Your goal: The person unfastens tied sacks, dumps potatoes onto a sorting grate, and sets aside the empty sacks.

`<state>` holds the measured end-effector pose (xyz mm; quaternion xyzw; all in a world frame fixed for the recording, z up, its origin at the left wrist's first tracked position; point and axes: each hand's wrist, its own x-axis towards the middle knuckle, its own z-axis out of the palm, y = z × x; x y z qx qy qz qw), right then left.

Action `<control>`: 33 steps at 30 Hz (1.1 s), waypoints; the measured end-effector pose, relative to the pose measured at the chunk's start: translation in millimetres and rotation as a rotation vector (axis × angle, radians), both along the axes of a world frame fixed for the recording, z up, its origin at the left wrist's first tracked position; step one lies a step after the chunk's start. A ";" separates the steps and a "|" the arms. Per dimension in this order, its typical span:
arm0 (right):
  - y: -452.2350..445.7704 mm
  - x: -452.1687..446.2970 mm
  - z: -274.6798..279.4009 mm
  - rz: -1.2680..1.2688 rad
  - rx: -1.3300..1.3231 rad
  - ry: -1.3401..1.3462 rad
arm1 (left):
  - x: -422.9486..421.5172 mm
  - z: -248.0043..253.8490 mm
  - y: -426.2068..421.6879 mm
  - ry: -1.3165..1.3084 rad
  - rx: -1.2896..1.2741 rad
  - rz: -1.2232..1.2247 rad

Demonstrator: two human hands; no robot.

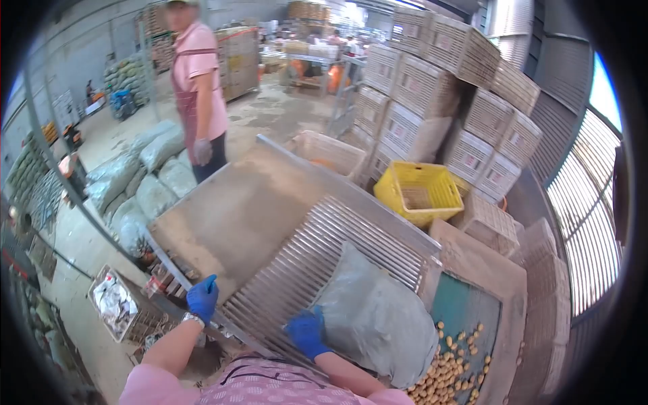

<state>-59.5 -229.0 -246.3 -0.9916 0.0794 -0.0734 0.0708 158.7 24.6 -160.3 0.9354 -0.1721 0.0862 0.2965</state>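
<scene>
Lying on ribbed metal bars (351,231) toward the worktop's (246,206) right end was one grey sack (378,314): creased, apparently plastic. Right grip (307,332), blue-gloved, touched its left side; closure indeterminable. Left grip (202,299), matching, hung by the near edge; closure likewise. Step, as judged: handling the sack; next move called for secure hold. Beyond the right end: rounded potatoes (442,374), green belt (449,295).

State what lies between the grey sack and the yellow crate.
Beyond the grey sack come metal slats, then the table's metal side, in the head view.

Produce warehouse: roller table (287,263), stacked crates (422,86)
</scene>
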 end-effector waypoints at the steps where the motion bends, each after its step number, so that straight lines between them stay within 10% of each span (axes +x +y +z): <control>1: 1.6 -0.1 -4.6 -0.016 0.026 0.011 | -2.4 1.7 3.0 -0.010 0.028 0.032; 33: 8.3 7.3 -10.5 0.019 -0.009 -0.085 | -8.9 25.5 3.4 -0.020 0.047 -0.026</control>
